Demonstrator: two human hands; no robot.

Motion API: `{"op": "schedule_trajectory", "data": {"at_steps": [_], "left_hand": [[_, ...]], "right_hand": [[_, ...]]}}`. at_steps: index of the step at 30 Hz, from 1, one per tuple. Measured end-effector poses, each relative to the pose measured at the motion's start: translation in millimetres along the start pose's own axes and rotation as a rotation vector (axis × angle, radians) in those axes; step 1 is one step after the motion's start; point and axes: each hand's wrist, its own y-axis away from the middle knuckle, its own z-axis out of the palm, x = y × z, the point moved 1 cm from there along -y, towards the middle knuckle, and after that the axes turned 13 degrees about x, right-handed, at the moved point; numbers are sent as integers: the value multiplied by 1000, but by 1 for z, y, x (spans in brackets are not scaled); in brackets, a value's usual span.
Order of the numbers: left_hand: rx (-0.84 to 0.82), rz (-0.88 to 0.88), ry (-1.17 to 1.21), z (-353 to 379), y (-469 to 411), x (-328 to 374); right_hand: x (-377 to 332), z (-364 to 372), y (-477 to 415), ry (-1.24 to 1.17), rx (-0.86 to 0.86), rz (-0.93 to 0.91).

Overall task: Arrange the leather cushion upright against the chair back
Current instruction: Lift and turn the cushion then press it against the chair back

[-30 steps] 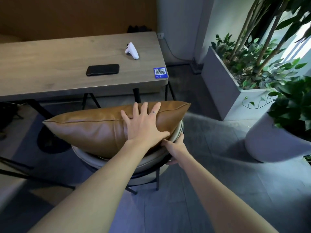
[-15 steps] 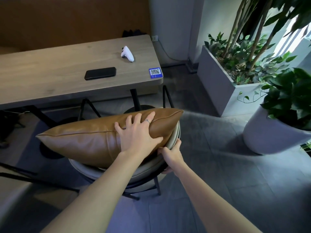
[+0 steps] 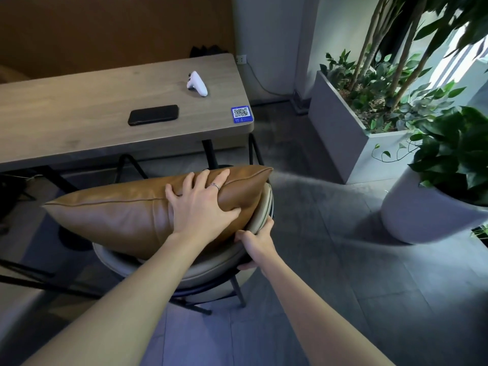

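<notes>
Your left hand (image 3: 200, 208) lies spread across the near face of the leather cushion (image 3: 132, 215), fingers curled over its top seam and thumb pressed into the leather toward the right corner, so it is gripping the cushion rather than resting flat. A ring shows on one finger. The cushion is tan-brown, smooth and slightly glossy, with a piped seam running along its upper edge and a vertical stitched line just left of your palm. It stands on its long edge inside the curved chair back (image 3: 260, 215), its left end reaching well past the chair and its right corner poking above the rim. Just below and to the right of your left hand, your right hand (image 3: 255, 243) is closed around the padded rim of the chair back. Beyond your fingertips stands a wooden table (image 3: 79, 107).
</notes>
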Motion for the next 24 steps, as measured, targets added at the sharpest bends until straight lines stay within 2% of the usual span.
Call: {"op": "schedule_trajectory", "data": {"at_steps": [24], "left_hand": [[-16,-13,-39,6,5,-6]], "right_hand": [[-6,10,2,143,-50,14]]}}
